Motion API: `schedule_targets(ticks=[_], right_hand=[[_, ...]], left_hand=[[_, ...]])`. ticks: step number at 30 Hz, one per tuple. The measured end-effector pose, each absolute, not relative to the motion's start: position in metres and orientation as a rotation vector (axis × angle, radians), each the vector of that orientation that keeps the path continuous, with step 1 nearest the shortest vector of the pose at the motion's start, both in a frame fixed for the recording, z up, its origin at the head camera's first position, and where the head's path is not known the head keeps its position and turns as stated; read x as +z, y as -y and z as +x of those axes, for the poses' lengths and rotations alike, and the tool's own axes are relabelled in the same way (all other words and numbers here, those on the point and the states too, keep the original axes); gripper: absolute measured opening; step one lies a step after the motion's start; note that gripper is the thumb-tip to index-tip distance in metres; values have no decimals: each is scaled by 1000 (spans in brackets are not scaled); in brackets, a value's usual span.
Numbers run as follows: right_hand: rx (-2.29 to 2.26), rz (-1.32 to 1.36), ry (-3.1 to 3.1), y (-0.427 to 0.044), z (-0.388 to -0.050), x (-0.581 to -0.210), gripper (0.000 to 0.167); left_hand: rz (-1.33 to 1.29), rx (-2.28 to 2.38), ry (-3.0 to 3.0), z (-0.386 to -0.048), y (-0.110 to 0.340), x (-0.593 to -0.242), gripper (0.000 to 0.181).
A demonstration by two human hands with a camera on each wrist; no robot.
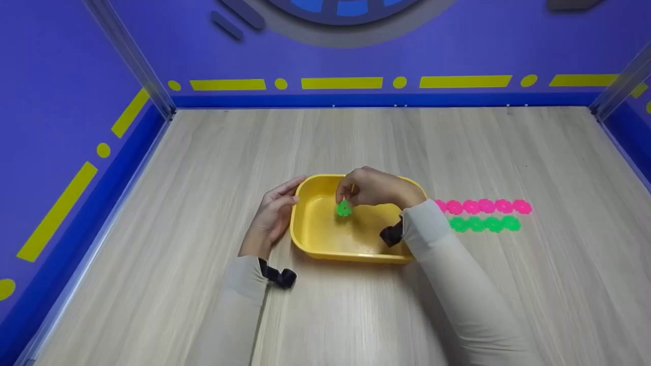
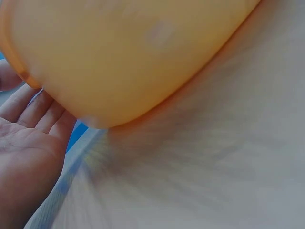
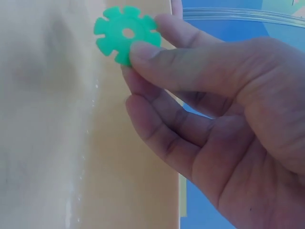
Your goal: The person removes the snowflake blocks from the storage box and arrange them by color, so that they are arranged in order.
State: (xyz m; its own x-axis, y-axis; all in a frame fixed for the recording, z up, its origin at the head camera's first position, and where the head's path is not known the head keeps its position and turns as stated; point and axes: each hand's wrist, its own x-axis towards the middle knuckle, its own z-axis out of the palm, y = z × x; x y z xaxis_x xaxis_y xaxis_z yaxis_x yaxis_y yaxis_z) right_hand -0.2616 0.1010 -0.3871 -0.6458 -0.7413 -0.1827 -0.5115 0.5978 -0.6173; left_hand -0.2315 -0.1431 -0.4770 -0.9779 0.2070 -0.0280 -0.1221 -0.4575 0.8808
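Note:
A yellow plastic basin (image 1: pixel 325 252) sits on the table, between the two hands. My left hand (image 1: pixel 272 216) rests against the basin's left side, its thumb at the rim; in the left wrist view the fingers (image 2: pixel 35 112) lie fairly straight along the outer wall. My right hand (image 1: pixel 374 186) reaches over the basin and pinches a green notched plastic disc (image 1: pixel 344 208) between thumb and fingers. The right wrist view shows this disc (image 3: pixel 126 34) with a round hole in its middle. The right forearm hides part of the basin's right side.
To the basin's right lies a row of pink notched discs (image 1: pixel 487 206), with a row of green discs (image 1: pixel 492 223) in front of it. The sleeve covers the left ends of both rows. Blue panels (image 1: pixel 351 61) border the wooden table (image 1: pixel 229 152) at the back and sides.

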Motion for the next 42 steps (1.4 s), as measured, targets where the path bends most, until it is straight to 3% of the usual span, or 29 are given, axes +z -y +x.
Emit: schedule_targets(ticks=[31,42], right_hand=[[-1010,-1025,-2512,-147,-256,-377,16],[-1132,-849,-2543,-167,-254,-382,16]], left_hand=[[145,2529,-1513,-231,143,-477,56],[139,2550,-1467,-231,143,-476,56]])
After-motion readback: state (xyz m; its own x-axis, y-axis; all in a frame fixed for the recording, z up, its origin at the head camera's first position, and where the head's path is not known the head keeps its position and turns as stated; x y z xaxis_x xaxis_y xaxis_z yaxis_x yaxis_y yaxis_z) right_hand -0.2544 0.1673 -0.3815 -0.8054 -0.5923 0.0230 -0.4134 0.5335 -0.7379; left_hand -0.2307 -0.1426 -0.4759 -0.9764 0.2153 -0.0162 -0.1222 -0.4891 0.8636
